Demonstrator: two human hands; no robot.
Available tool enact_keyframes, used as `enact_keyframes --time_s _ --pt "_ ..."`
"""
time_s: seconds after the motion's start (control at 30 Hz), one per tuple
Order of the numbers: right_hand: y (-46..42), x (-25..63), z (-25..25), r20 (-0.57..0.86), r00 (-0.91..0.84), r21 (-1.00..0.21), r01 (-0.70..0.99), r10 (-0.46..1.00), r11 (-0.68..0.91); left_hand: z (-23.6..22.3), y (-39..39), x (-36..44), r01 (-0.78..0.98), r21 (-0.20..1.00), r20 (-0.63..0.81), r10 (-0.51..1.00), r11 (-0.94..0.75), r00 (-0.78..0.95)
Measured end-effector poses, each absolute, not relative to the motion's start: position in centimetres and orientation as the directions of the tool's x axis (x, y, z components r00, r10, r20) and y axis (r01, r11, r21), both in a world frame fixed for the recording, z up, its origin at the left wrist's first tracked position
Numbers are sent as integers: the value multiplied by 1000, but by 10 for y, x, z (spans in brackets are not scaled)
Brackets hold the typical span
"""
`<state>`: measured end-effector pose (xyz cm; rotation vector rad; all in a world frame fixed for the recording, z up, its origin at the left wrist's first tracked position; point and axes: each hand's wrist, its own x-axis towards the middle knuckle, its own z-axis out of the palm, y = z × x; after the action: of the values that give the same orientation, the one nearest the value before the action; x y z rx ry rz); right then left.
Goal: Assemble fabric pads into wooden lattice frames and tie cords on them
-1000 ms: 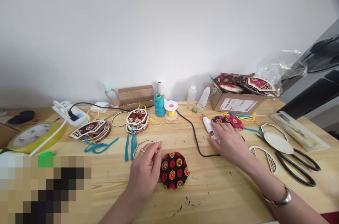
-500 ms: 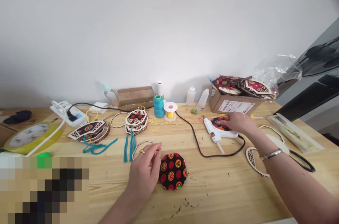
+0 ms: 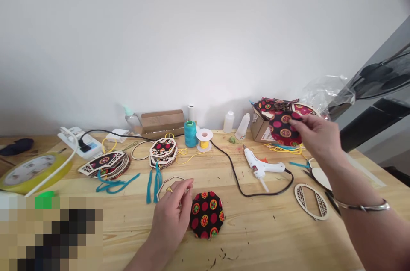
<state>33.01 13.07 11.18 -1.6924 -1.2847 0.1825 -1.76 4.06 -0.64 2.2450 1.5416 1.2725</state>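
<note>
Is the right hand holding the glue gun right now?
No, the right hand grips a patterned fabric piece, while the glue gun lies on the table.

Your left hand (image 3: pixel 171 211) wears a gold-coloured ring (image 3: pixel 169 189); your right wrist (image 3: pixel 347 181), a thin silver-coloured bangle (image 3: pixel 363 208). Your forearms (image 3: pixel 378 237) are bare.

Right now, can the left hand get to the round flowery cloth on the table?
Probably yes. The left hand is right beside the flowery cloth, with nothing seen between them, and the right hand is away by the cardboard box.
</note>
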Motion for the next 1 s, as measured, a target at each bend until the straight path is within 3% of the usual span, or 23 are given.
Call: enact_keyframes --time_s 0.13,0.23,0.33,0.4,0.47,0.57,0.63,0.73,1.0 --pt "155 335 146 539 501 -796 566 678 215 -5 42 -17 712 521 572 812 -471 118" --pt "180 349 165 560 502 -742 657 659 130 -4 41 -16 708 531 564 818 -465 114" --pt "187 349 167 572 379 -444 889 728 -115 -3 40 -16 709 539 555 825 -456 108" --pt "178 331 158 645 275 -336 940 713 -59 -2 40 -16 707 542 557 824 -455 103" --pt "165 301 142 720 107 -237 967 685 98 -1 40 -15 704 543 564 820 -458 98" --pt "154 245 111 516 -94 -358 879 851 315 -1 39 -13 705 540 568 817 -460 98" --pt "159 211 91 393 -212 -416 826 895 379 0 39 -13 706 538 567 817 -460 100" --pt "175 173 70 309 -358 -356 815 881 457 0 38 -13 709 538 571 816 -456 92" --pt "195 154 55 201 -431 -338 812 880 475 -2 38 -15 701 635 480 877 -324 -29"
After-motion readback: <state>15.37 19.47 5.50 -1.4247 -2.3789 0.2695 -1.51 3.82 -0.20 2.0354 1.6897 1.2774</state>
